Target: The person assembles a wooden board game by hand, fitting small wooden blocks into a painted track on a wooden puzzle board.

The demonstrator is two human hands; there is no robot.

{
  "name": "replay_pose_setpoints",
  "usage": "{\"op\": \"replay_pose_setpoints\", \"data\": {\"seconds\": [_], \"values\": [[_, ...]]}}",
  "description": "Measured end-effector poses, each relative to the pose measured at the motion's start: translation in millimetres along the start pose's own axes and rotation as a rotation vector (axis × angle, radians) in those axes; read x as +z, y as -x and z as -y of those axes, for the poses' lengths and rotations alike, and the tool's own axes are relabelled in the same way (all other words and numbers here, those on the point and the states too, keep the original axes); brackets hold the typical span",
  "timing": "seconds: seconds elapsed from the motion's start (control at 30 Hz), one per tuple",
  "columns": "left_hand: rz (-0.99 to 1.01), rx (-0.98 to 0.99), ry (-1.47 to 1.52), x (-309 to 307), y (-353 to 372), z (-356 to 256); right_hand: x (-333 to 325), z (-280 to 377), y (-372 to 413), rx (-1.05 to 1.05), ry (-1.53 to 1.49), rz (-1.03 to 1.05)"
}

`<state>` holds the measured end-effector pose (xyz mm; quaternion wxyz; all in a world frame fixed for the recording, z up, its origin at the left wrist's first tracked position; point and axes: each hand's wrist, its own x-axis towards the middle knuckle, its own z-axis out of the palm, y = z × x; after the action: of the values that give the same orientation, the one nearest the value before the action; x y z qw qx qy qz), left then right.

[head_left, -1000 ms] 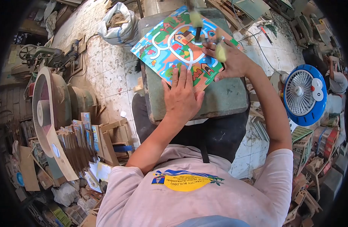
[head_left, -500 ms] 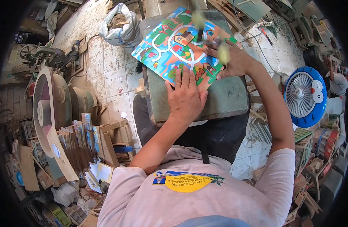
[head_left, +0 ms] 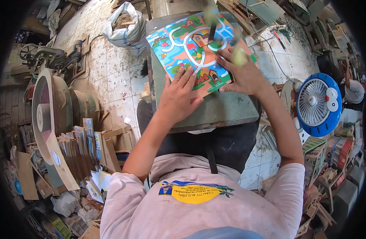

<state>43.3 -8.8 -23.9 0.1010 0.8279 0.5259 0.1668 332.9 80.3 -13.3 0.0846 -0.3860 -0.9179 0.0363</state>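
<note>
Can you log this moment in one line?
left hand: on rectangular colourful maze-printed board | right hand: spread on same board | board: on worn green table

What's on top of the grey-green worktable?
A colourful printed board, with the left hand and right hand on it. The worktable surface under the board is covered; can't tell.

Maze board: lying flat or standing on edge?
Flat: the maze board lies printed face up on the green table, under the left hand and right hand.

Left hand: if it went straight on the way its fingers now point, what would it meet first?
The left hand rests on the printed board; sliding across, it would probably meet the dark upright part first, though depth is unclear.
</note>
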Motion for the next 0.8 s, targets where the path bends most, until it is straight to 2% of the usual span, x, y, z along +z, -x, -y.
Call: {"op": "replay_pose_setpoints", "data": {"seconds": [0.23,0.33,0.4,0.5,0.6,0.73,0.8], "values": [[0.21,0.205,0.051,-24.8,-19.1,47.7,2.9,13.4,13.4,0.053,-0.069,-0.056],[0.297,0.284,0.002,-38.5,-30.1,62.9,-3.5,10.8,15.2,0.025,-0.013,-0.056],[0.345,0.316,-0.028,-48.9,-38.6,67.4,-9.0,5.6,16.8,-0.049,-0.086,-0.029],[0.465,0.258,-0.174,-63.3,-51.5,74.0,-7.9,7.1,21.1,-0.095,-0.132,-0.03],[0.479,0.227,-0.246,-65.6,-59.5,81.4,-2.8,19.1,27.7,-0.077,-0.213,-0.036],[0.466,0.212,-0.337,-57.9,-63.4,75.1,2.7,55.5,32.5,0.051,-0.134,-0.104],[0.44,-0.135,-0.237,-51.1,-54.9,35.3,1.5,66.3,33.7,0.07,-0.128,-0.124]]}}
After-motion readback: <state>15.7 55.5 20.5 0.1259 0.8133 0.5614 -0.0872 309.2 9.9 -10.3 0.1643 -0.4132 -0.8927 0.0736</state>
